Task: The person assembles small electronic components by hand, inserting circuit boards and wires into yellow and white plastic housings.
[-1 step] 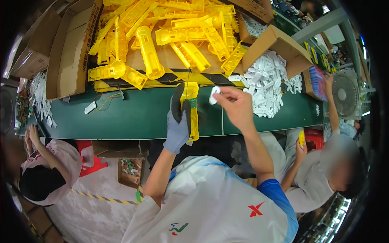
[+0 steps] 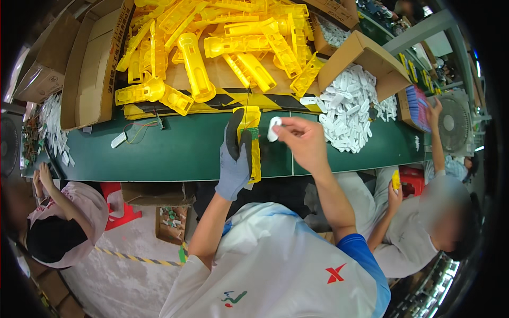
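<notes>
My left hand (image 2: 234, 159), in a grey work glove with dark fingers, is closed around a long yellow plastic housing (image 2: 255, 164) held upright over the table's near edge. A small green circuit board (image 2: 253, 134) sits in the middle of the housing, with a thin wire rising from it. To the right, my bare right hand (image 2: 303, 142) pinches a small white oval plastic piece (image 2: 273, 129) between thumb and fingers. That piece is a short way from the housing, not touching it.
Yellow housings (image 2: 197, 69) lie heaped at the back of the green table (image 2: 185, 159). White pieces (image 2: 344, 114) spill from a cardboard box (image 2: 366, 58) on the right. A white part with wires (image 2: 119, 140) lies left. Co-workers sit on both sides; one person's hand (image 2: 394, 197) holds a yellow part.
My right hand has shifted slightly left with the white piece, closer to the housing. My left hand keeps its hold almost unmoved.
</notes>
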`<state>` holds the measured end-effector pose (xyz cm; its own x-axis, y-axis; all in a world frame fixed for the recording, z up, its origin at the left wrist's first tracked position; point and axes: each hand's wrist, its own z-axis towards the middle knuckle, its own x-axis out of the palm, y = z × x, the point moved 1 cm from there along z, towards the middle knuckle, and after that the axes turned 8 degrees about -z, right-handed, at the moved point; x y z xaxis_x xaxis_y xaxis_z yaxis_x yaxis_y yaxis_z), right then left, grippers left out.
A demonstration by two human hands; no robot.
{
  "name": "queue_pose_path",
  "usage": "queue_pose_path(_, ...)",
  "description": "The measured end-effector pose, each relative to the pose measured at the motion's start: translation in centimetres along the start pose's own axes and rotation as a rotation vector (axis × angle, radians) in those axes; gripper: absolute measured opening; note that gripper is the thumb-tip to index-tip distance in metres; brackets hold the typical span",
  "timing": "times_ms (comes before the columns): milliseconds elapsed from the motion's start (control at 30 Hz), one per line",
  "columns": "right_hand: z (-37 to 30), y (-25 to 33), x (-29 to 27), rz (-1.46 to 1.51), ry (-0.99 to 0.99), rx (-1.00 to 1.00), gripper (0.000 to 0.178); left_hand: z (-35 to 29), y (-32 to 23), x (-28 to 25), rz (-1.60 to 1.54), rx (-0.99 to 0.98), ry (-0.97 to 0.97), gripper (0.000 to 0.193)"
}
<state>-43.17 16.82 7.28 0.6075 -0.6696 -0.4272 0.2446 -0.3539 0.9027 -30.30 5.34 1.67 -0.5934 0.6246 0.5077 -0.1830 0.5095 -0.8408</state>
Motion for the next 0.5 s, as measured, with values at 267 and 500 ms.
queue_pose_path(267,-1.3,0.9,3.0,-0.027,-0.032,0.081,0.024,0.4,0.3,0.2,0.423,0.355,-0.069,0.038)
queue_pose_path(500,-1.2,1.1,2.9,0.076,0.048,0.163,0.023,0.1,0.0,0.7,0.463,0.421,-0.092,0.037)
